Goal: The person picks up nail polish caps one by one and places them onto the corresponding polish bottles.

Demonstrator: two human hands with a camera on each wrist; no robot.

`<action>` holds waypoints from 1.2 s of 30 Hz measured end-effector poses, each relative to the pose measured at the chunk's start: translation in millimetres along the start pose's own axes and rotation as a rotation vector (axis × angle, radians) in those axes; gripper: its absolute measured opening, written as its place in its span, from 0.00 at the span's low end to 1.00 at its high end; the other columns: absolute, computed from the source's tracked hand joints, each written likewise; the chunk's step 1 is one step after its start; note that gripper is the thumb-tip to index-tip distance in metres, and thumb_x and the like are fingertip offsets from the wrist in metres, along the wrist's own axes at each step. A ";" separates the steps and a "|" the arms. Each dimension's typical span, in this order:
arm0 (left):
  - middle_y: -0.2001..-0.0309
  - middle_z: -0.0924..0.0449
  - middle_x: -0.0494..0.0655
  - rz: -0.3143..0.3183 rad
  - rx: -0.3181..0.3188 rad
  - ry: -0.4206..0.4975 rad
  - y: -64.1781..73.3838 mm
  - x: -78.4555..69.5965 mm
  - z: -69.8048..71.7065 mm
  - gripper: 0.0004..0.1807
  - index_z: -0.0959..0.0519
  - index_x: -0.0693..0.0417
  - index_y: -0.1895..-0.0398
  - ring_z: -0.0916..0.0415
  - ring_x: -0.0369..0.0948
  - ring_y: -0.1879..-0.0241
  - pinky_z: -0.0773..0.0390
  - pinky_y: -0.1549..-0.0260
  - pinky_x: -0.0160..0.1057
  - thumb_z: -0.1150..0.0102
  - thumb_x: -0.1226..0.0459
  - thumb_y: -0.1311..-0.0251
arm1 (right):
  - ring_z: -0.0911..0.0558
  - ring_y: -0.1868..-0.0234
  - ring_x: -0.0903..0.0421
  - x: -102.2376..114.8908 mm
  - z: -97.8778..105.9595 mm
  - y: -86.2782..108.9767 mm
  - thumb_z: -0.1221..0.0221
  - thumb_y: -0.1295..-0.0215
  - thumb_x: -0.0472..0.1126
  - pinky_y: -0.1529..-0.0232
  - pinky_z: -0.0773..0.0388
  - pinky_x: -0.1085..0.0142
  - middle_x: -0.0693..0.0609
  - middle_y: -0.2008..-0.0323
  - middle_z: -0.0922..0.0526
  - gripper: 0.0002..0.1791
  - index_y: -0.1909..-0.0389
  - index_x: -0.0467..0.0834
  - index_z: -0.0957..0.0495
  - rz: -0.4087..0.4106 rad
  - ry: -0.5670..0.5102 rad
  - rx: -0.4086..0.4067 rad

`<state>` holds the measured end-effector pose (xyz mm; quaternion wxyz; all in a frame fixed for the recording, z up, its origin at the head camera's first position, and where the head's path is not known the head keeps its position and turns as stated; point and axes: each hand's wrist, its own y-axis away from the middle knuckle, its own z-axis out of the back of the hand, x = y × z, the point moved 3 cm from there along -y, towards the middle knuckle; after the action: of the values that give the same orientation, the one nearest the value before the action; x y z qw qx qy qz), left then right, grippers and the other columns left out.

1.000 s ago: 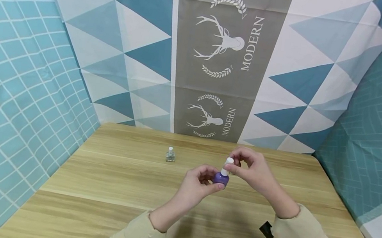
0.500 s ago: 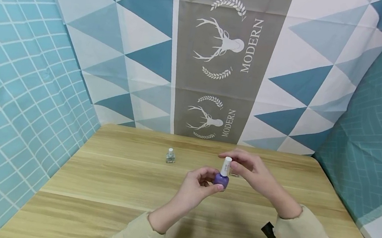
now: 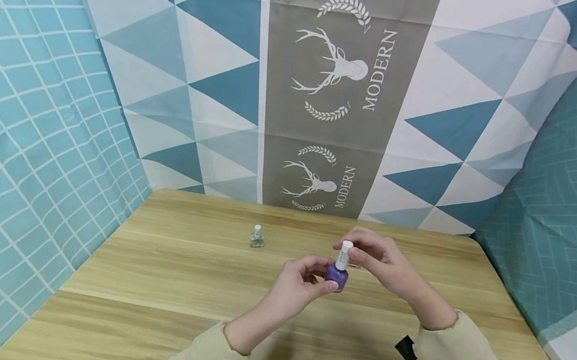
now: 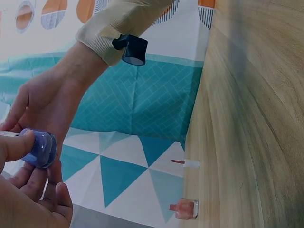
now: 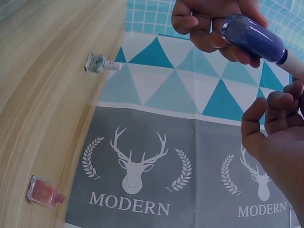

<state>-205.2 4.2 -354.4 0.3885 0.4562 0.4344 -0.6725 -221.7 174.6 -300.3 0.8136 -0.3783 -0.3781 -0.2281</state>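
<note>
My left hand [image 3: 299, 282] holds a purple nail polish bottle [image 3: 337, 276] above the table, thumb on the near side and fingers behind. The bottle's white cap [image 3: 343, 256] points up and leans slightly right. My right hand [image 3: 383, 261] is at the cap, pinching it between the thumb and the fingers behind. In the right wrist view the purple bottle [image 5: 254, 38] lies across the left hand's fingers, and the cap [image 5: 293, 65] runs to the frame edge above the right hand's curled fingers [image 5: 275, 111].
On the wooden table [image 3: 175, 286] a clear nail polish bottle [image 3: 257, 237] with a white cap stands at the back. An uncapped pink bottle [image 4: 186, 209] stands near its white cap with brush [image 4: 191, 164]; the right hand mostly hides them in the head view. Patterned cloths [image 3: 215, 76] surround the table.
The right hand's fingers loosened and spread from the cap, then came back in around it. The purple bottle has shifted slightly down and right in the left hand.
</note>
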 end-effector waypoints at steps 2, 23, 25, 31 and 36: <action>0.63 0.16 0.46 -0.001 -0.002 -0.002 0.0 0.2 -0.1 0.16 0.19 0.54 0.54 0.23 0.35 0.63 0.25 0.66 0.34 0.33 0.64 0.47 | 0.20 0.60 0.57 -0.5 0.2 0.2 0.52 0.31 0.29 0.54 0.20 0.64 0.51 0.57 0.24 0.11 0.53 0.34 0.24 0.009 0.018 -0.010; 0.62 0.18 0.46 0.029 -0.035 0.029 0.9 1.8 1.7 0.15 0.19 0.54 0.57 0.25 0.37 0.63 0.26 0.65 0.33 0.31 0.63 0.48 | 0.30 0.70 0.59 -4.9 -0.8 -4.8 0.39 0.40 0.30 0.66 0.30 0.67 0.55 0.72 0.28 0.06 0.66 0.44 0.23 0.000 0.140 -0.165; 0.62 0.18 0.46 0.029 -0.037 0.029 0.6 1.6 1.5 0.15 0.19 0.54 0.57 0.25 0.37 0.63 0.26 0.65 0.33 0.31 0.63 0.49 | 0.30 0.71 0.59 -4.8 -1.0 -5.6 0.39 0.41 0.30 0.66 0.29 0.67 0.55 0.73 0.29 0.07 0.67 0.43 0.25 0.010 0.130 -0.172; 0.63 0.18 0.45 0.028 -0.044 0.036 0.5 -0.2 0.6 0.15 0.19 0.54 0.58 0.25 0.37 0.63 0.25 0.65 0.33 0.30 0.63 0.50 | 0.30 0.72 0.61 -5.3 -0.9 -7.0 0.36 0.44 0.30 0.69 0.29 0.68 0.56 0.75 0.30 0.09 0.70 0.41 0.28 -0.016 0.137 -0.202; 0.63 0.18 0.45 0.027 -0.049 0.039 0.4 -0.6 0.2 0.15 0.19 0.54 0.58 0.25 0.37 0.63 0.26 0.64 0.33 0.30 0.63 0.50 | 0.30 0.71 0.60 -6.6 -0.9 -7.2 0.36 0.44 0.31 0.68 0.29 0.68 0.55 0.74 0.30 0.09 0.69 0.40 0.28 -0.046 0.138 -0.212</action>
<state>-204.7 4.0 -353.9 0.4001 0.4652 0.4521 -0.6474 -230.0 170.1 -302.7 0.7878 -0.4366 -0.3035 -0.3107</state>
